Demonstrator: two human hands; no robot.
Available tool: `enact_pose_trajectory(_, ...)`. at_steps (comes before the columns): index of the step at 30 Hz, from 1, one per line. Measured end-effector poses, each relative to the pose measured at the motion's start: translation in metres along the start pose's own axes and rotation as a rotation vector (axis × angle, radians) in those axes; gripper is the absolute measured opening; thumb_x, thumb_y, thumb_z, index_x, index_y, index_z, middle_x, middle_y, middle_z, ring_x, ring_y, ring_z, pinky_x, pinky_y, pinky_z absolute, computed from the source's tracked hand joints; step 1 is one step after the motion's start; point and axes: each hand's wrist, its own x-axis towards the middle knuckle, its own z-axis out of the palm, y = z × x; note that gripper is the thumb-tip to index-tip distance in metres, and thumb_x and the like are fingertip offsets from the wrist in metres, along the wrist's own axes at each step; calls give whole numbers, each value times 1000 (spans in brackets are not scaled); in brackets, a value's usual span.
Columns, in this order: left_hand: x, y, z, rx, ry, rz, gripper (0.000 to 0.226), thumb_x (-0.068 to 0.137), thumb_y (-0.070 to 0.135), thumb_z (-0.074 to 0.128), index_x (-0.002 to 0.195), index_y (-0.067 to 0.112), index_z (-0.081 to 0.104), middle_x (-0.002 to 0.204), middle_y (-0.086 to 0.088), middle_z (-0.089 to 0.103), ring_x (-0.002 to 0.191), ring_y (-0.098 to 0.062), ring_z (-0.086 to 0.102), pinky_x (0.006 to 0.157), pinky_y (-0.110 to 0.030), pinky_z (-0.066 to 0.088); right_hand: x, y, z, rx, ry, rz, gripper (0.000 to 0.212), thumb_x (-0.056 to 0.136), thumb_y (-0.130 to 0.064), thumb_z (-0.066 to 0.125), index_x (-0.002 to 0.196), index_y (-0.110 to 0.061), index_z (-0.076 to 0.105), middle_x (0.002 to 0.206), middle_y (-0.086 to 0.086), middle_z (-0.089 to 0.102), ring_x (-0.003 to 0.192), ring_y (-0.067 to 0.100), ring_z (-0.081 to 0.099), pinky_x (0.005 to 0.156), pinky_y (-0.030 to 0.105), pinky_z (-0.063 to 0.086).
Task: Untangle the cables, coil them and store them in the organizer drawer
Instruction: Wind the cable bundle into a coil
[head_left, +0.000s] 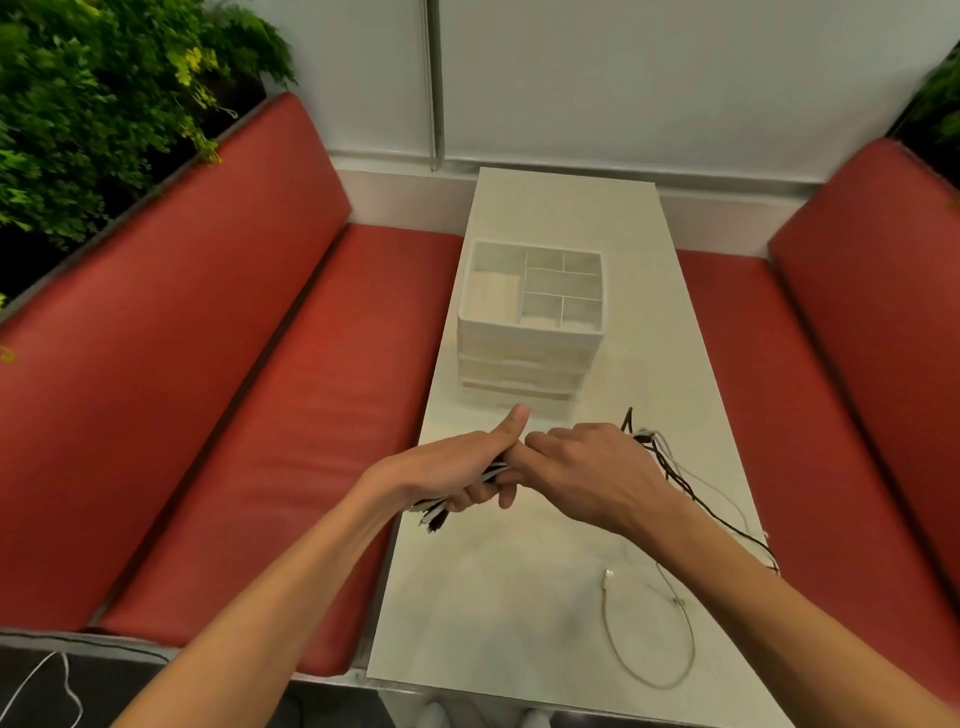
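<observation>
Above the middle of the white table (493, 597), a cable bundle (493, 472) of black and white strands is gripped by the left hand (452, 470), whose fingers are curled round it with the thumb raised; short ends of the bundle stick out below the hand, past the table's left edge. Just beside it, touching its thumb, the right hand (592, 467) is closed over the same bundle with the fingers bent under, and from its far side the strands are seen to spill out and trail along the table toward the right edge. A separate white cable (605, 603) is laid in a loose loop on the table nearer the person, apart from both hands. Beyond the hands the white organizer (530, 358) is stood on the table, its divided top tray open to view and its drawers stacked beneath, all appearing pushed in. Red benches (234, 389) are set on either side
</observation>
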Motion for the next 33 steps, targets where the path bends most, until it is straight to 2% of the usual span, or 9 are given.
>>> enact_pose_trajectory(4, -3, 2, 2, 98, 158, 19, 81, 99, 86, 16, 80, 13, 48, 58, 7, 31, 51, -13, 23, 53, -26, 26, 2, -1, 12, 48, 111, 149, 42, 114, -52, 42, 103, -17, 60, 72, -3, 59, 52, 24, 55, 45, 31, 29)
enact_pose_trajectory(8, -6, -4, 5, 121, 304, 68, 74, 100, 85, 24, 71, 21, 45, 53, 12, 37, 54, -14, 30, 59, -33, 28, 10, -10, 8, 271, 0, 483, 67, 99, -87, 15, 100, -28, 47, 92, -12, 69, 75, 22, 64, 56, 38, 51)
enact_pose_trajectory(10, -11, -7, 3, 150, 356, 103, 78, 105, 77, 32, 64, 16, 57, 48, 14, 42, 49, -8, 33, 58, -30, 29, 10, -11, 11, 444, -61, 537, 59, 94, -86, 19, 101, -32, 42, 106, -17, 72, 89, 21, 66, 72, 43, 56)
enact_pose_trajectory(11, -14, -8, 0, 157, 393, 132, 74, 107, 73, 36, 86, 6, 61, 48, 14, 42, 48, -7, 33, 56, -29, 28, 11, -12, 12, 514, -60, 552, 57, 92, -86, 23, 101, -32, 41, 110, -18, 73, 92, 20, 66, 75, 43, 56)
enact_pose_trajectory(12, -16, -10, -4, 160, 426, 158, 72, 107, 70, 39, 62, 16, 53, 51, 13, 38, 49, -7, 31, 55, -28, 26, 11, -12, 12, 559, -59, 554, 55, 92, -85, 26, 102, -33, 39, 110, -18, 74, 93, 21, 66, 76, 43, 55)
enact_pose_trajectory(13, -18, -13, -7, 165, 451, 193, 58, 108, 68, 41, 69, 24, 36, 55, 11, 34, 51, -9, 28, 53, -28, 24, 10, -12, 14, 583, -63, 552, 53, 92, -85, 28, 103, -34, 38, 106, -17, 73, 91, 23, 65, 76, 42, 54)
enact_pose_trajectory(20, -32, -23, -20, 209, 599, 334, 58, 110, 55, 50, 70, 16, 34, 58, 12, 27, 50, -8, 26, 51, -29, 23, -11, -4, 23, 690, -39, 617, 46, 99, -78, 33, 95, -32, 33, 69, -11, 52, 70, 25, 52, 63, 41, 37)
enact_pose_trajectory(28, -32, -30, -22, 227, 650, 436, 57, 109, 52, 54, 69, 19, 31, 58, 11, 25, 53, -10, 27, 52, -29, 25, -38, 2, 29, 896, 3, 673, 40, 114, -55, 42, 90, -24, 50, 77, -13, 59, 68, 12, 47, 68, 34, 42)
enact_pose_trajectory(33, -25, -38, -13, 246, 647, 460, 59, 109, 52, 54, 71, 11, 35, 62, 11, 26, 56, -10, 26, 52, -30, 24, -53, -2, 43, 645, -59, 725, 36, 106, -67, 48, 113, -32, 56, 100, -13, 65, 88, 13, 58, 78, 35, 43)
